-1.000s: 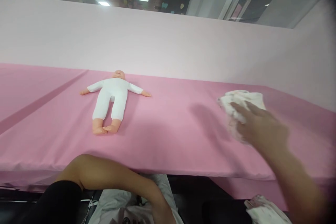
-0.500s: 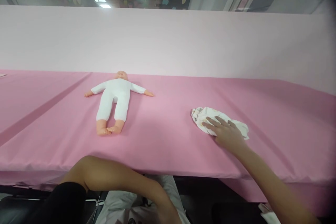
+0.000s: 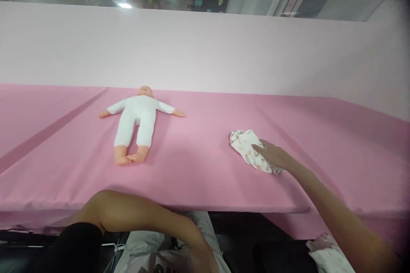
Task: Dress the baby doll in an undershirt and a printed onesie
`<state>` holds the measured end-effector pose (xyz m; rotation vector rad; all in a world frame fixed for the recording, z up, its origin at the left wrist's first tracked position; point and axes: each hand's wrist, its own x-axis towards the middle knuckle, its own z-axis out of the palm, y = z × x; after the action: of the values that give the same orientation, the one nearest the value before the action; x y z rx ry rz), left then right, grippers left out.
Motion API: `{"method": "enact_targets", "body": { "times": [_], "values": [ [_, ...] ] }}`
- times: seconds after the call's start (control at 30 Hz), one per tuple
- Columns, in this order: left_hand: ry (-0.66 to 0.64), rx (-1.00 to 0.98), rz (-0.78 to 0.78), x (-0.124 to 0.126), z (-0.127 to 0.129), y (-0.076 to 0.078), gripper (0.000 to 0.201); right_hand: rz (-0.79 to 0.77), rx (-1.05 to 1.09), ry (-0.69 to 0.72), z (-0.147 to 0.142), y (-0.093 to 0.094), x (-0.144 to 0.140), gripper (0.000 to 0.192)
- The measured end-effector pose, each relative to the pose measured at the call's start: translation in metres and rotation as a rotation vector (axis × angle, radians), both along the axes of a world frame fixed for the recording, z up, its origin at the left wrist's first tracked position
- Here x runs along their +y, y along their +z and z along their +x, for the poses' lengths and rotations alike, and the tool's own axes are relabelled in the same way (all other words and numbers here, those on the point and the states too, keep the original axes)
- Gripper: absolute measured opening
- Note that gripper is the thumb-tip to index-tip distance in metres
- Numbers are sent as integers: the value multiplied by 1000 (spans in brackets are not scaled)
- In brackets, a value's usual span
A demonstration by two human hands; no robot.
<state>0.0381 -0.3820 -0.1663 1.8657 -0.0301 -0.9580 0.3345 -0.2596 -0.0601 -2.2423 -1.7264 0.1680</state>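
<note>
A crumpled white cloth [image 3: 246, 147] with a small coloured print lies on the pink-covered table, right of the middle. My right hand [image 3: 272, 155] grips its right part from above, the fingers partly hidden in the folds. Low in the view, my left hand [image 3: 205, 256] rests by my lap, its fingers out of sight past the lower edge. To the left, a baby doll [image 3: 139, 113] in a white suit lies on its back, arms spread and feet toward me. Neither hand touches it.
The pink cover [image 3: 192, 179] drops over the table's near edge. Behind it rises a white wall [image 3: 192, 51] with glass above. At lower right, another light printed cloth [image 3: 331, 256] sits beside a black seat [image 3: 282, 258].
My right hand has turned and closed from a flat, spread pose on the cloth. The cloth is more bunched, its right end drawn in. The doll and left arm stay put.
</note>
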Motion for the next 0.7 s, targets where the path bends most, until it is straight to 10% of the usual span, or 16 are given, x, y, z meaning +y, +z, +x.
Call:
{"method": "enact_targets", "body": {
  "times": [0.17,0.4,0.7],
  "values": [
    [-37,77,-3,-8,0,12,20,42,23,-41,-1,-10,1,54],
    [-12,78,11,-10,-3,18,18,288,179,-96,-12,26,0,27],
    [-120,32,103,-10,-1,20,10,608,335,269,15,54,25,23]
  ]
}}
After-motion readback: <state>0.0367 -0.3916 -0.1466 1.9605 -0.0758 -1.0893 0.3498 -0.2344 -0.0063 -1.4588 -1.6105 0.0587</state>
